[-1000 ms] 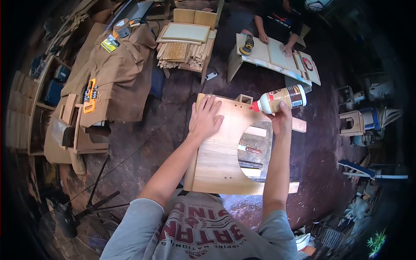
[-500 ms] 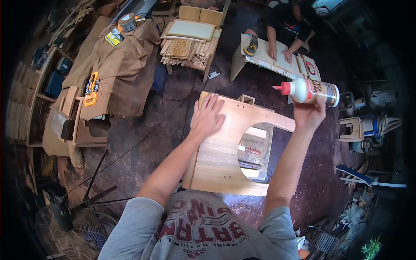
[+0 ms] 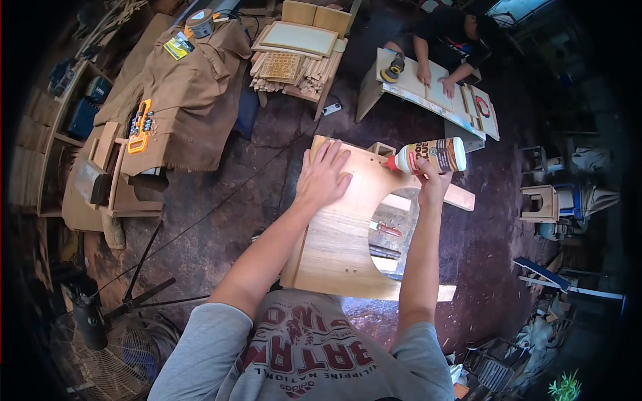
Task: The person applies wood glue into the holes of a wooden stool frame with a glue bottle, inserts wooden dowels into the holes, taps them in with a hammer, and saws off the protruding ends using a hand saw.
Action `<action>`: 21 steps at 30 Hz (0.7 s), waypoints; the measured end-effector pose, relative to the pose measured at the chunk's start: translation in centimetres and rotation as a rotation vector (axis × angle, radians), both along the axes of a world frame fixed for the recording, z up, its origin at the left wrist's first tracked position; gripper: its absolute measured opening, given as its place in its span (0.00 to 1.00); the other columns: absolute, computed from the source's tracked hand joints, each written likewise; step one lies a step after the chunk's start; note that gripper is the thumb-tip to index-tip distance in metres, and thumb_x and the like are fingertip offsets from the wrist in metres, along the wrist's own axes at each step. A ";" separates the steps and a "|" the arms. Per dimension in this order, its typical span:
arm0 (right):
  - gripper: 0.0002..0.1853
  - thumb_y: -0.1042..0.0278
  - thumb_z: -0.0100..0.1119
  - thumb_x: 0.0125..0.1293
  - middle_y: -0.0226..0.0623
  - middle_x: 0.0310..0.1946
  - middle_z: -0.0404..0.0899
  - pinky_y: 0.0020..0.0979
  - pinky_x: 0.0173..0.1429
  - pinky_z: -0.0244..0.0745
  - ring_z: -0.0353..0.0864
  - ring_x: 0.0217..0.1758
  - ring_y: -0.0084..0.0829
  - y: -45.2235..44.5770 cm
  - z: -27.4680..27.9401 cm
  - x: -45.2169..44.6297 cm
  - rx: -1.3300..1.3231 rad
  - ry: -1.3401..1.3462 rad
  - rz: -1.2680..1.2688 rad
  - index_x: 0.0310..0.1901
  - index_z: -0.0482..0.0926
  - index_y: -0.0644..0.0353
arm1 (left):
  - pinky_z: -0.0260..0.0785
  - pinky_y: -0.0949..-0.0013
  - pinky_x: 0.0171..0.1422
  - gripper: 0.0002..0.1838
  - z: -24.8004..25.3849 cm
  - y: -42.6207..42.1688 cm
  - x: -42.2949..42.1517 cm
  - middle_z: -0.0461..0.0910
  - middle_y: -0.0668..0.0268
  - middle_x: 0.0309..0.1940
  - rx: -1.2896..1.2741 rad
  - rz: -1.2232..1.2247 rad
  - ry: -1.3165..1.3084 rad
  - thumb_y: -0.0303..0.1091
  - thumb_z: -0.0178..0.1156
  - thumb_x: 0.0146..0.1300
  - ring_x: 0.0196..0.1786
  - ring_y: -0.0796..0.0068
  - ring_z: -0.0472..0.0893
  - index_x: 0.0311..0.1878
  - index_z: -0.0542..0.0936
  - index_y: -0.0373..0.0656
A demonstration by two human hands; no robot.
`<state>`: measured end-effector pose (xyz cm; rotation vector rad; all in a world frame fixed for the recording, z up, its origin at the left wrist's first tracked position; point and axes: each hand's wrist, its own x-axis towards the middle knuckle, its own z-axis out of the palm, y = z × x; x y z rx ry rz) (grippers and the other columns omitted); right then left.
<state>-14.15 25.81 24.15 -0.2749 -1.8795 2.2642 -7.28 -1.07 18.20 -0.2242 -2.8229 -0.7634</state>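
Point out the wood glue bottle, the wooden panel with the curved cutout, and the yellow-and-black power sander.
Wood glue bottle [image 3: 436, 153]: head view, on its printed label.
Wooden panel [image 3: 338, 227]: head view, on its bare face.
Yellow-and-black power sander [image 3: 392, 69]: head view, on its body.

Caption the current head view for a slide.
Left hand rests on a wooden panel while the right hand holds a glue bottle, red nozzle pointed toward the panel.
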 end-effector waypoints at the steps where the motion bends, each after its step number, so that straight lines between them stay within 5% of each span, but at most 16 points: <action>1: 0.41 0.79 0.77 0.52 0.39 0.54 0.82 0.40 0.59 0.86 0.87 0.54 0.35 0.2 -0.5 0.0 -0.001 -0.002 0.001 0.68 0.68 0.56 | 0.53 0.29 0.82 0.33 0.0 0.0 0.0 0.66 0.58 0.80 0.001 -0.002 0.002 0.51 0.64 0.69 0.84 0.53 0.59 0.74 0.75 0.51; 7: 0.33 0.80 0.74 0.57 0.40 0.52 0.85 0.43 0.56 0.88 0.88 0.52 0.36 0.3 -2.2 0.5 -0.110 0.074 0.014 0.65 0.73 0.58 | 0.53 0.28 0.82 0.32 0.3 0.1 0.1 0.65 0.58 0.81 0.001 -0.004 -0.005 0.51 0.63 0.69 0.84 0.53 0.59 0.74 0.75 0.50; 21: 0.46 0.89 0.75 0.51 0.45 0.67 0.77 0.48 0.76 0.78 0.79 0.70 0.44 2.2 -3.4 3.2 -0.177 0.138 0.215 0.74 0.68 0.62 | 0.53 0.29 0.82 0.32 -0.1 -0.1 -0.1 0.65 0.59 0.81 0.009 0.005 -0.018 0.51 0.64 0.69 0.84 0.54 0.59 0.74 0.75 0.52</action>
